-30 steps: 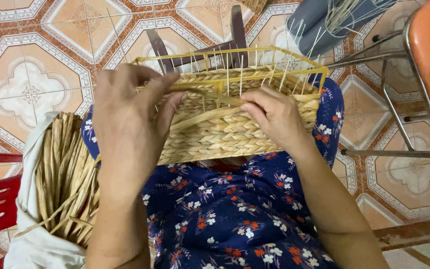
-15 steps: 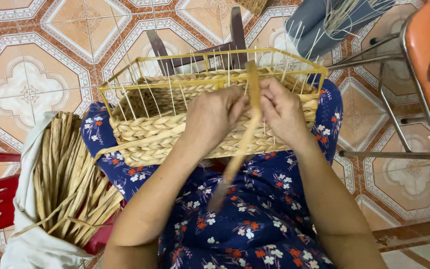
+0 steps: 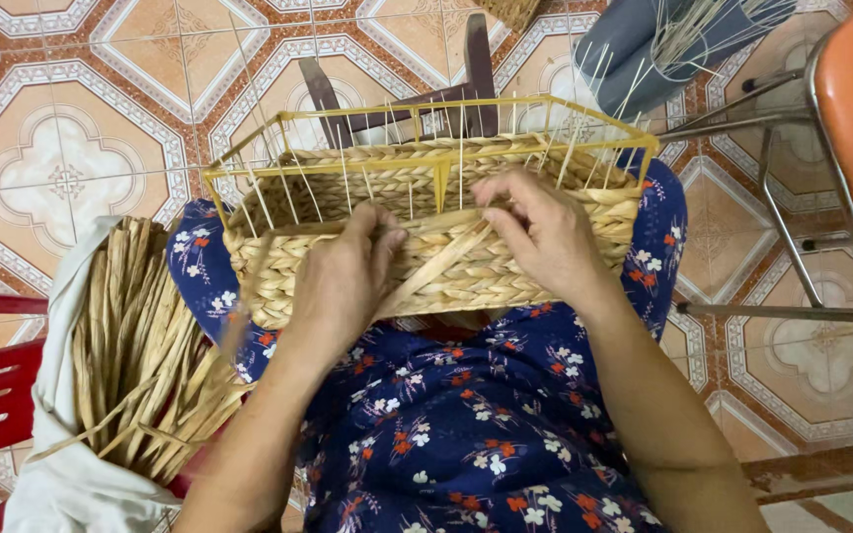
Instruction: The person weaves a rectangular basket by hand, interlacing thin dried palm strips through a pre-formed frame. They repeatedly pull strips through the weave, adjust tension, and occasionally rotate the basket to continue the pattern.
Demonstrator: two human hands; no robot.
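On the person's lap, over a blue floral dress (image 3: 456,434), rests a half-woven basket (image 3: 426,232) with a yellow wire frame (image 3: 545,104). Beside the left knee a white cloth (image 3: 61,464) holds a bundle of dried fibre (image 3: 140,365). Against the basket's near wall, the left hand (image 3: 343,286) pinches a flat strand (image 3: 436,266), while the right hand (image 3: 545,237) presses curled fingers (image 3: 496,188) at the rim.

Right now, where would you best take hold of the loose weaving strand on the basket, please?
Probably pinch the loose strand near its upper end, from the near side: it slants up across the basket front between the left hand and right hand.
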